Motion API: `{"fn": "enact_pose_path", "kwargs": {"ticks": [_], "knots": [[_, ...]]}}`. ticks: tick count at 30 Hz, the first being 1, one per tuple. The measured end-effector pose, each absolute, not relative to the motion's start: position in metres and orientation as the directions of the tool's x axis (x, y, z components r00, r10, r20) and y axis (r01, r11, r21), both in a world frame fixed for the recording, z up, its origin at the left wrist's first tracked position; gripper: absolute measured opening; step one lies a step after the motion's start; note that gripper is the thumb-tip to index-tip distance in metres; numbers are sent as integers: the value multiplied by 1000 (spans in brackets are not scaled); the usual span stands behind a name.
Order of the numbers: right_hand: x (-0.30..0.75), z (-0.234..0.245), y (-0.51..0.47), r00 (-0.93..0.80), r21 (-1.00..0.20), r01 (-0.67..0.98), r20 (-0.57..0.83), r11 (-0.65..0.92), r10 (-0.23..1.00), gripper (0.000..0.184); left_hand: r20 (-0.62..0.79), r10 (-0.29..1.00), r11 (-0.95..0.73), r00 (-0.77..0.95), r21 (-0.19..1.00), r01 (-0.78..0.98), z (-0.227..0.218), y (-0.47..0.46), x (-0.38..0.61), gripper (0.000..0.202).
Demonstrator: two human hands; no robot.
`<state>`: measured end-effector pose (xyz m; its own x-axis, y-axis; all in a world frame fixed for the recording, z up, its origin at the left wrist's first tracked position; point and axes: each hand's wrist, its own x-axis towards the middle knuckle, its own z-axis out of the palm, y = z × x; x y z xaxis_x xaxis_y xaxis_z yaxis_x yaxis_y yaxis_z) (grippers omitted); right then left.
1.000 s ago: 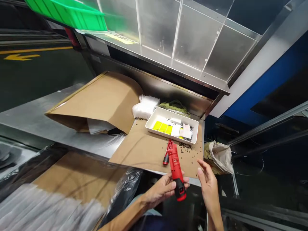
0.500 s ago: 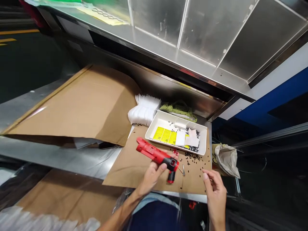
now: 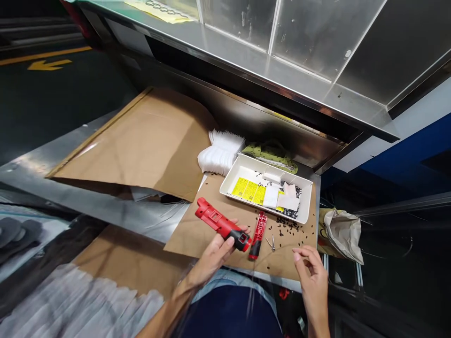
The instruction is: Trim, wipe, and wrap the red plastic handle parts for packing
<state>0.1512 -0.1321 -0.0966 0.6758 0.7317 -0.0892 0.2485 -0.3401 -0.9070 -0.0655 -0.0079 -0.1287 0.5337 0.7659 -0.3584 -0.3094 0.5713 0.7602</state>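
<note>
My left hand (image 3: 218, 249) holds a red-and-black plastic tool housing (image 3: 222, 225) above the cardboard, with its fingers under and around the black end. Beside it, a second red-and-black housing piece (image 3: 258, 236) lies flat on the cardboard. To the right, my right hand (image 3: 313, 272) hovers over the board's front right edge, thumb and index finger pinched together. Whatever is between those fingertips is too small to make out. Small tweezers (image 3: 272, 243) rest between the lying piece and my right hand. Loose small black parts (image 3: 287, 225) are scattered just beyond them.
A white tray (image 3: 230, 191) holds yellow labels, white pads and black parts. Behind it are a stack of white foam sleeves (image 3: 220, 152) and a green patterned bag (image 3: 273, 158). A large cardboard box (image 3: 141, 145) stands left; a paper bag (image 3: 343, 232) hangs right.
My left hand has brought the housing slightly left and turned it, uncovering the piece lying on the cardboard. My right hand keeps its pinch, almost in place. The camera view has shifted.
</note>
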Motion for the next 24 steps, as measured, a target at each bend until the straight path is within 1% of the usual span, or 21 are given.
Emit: {"fn": "enact_pose_path", "kwargs": {"ticks": [2, 3, 8, 10, 12, 14, 17, 20, 24], "knots": [[142, -89, -128, 617, -915, 276, -66, -294, 784, 32, -310, 751, 567, 583, 754, -331, -126, -17, -51, 73], [137, -84, -126, 609, -920, 273, -61, -281, 791, 31, -284, 745, 559, 604, 760, -332, -125, -20, -45, 73], [110, -66, -116, 639, -950, 188, -75, -249, 765, 32, -133, 738, 422, 661, 856, -298, -118, -28, -26, 70], [106, -67, -112, 647, -962, 114, -118, -249, 753, 34, -109, 735, 369, 669, 892, -260, -114, -26, -25, 70], [105, -72, -108, 648, -969, 6, -183, -245, 739, 35, -112, 726, 322, 679, 927, -191, -109, -22, -25, 70], [105, -76, -103, 615, -967, -98, -243, -233, 750, 36, -112, 717, 260, 688, 959, -115, -103, -17, -25, 70], [104, -79, -95, 561, -963, -186, -267, -195, 784, 35, -117, 698, 190, 707, 981, -25, -98, -12, -23, 68], [105, -81, -92, 563, -956, -256, -267, -141, 782, 33, -134, 632, 234, 763, 972, -23, -97, -7, -21, 68], [105, -96, -100, 552, -903, -419, -335, -92, 764, 31, -116, 523, 304, 844, 951, -58, -96, 0, -16, 69]]}}
